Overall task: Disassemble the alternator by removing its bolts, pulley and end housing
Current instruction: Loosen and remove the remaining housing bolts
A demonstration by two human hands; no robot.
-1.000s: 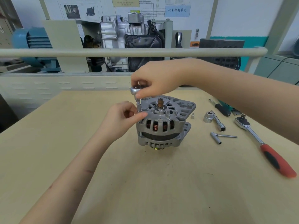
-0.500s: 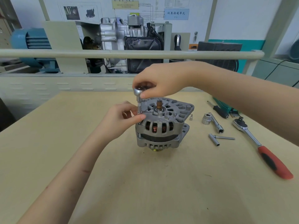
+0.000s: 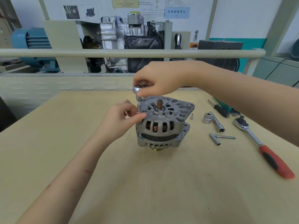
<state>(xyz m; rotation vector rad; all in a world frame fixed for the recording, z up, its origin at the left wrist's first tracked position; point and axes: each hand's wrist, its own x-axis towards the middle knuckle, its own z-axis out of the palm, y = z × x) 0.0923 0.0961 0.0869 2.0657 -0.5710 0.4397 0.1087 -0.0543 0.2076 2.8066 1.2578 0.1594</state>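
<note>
A: Workshop setting: tan counter (image 3: 145,183), rail and cutaway engine display at 12 o'clock. Item one?

B: Alternator (image 3: 163,123), counter centre, standing on end; pulley (image 3: 157,149) underneath, just showing at the base. End housing (image 3: 168,110) on top, shaft stub exposed.

A: Hands?

B: Right hand (image 3: 159,80), grip closed round the head of a small ratchet driver (image 3: 138,98) set upright at the housing's 9 o'clock edge. Left hand (image 3: 120,118), fingertips pinching the driver's shank just above the bolt seat.

A: Loose stock?

B: At 3 o'clock: small socket (image 3: 191,116) beside the alternator, large socket with extension (image 3: 213,121), a T-shaped bar (image 3: 220,138), red-handled ratchet (image 3: 262,147), a black-handled tool (image 3: 220,109) behind.

A: Progress?

B: Early to middle, by my reading. One through-bolt in hand; whether others are out, I cannot tell. Housing is seated, pulley is fitted. Both remain to be removed.
</note>
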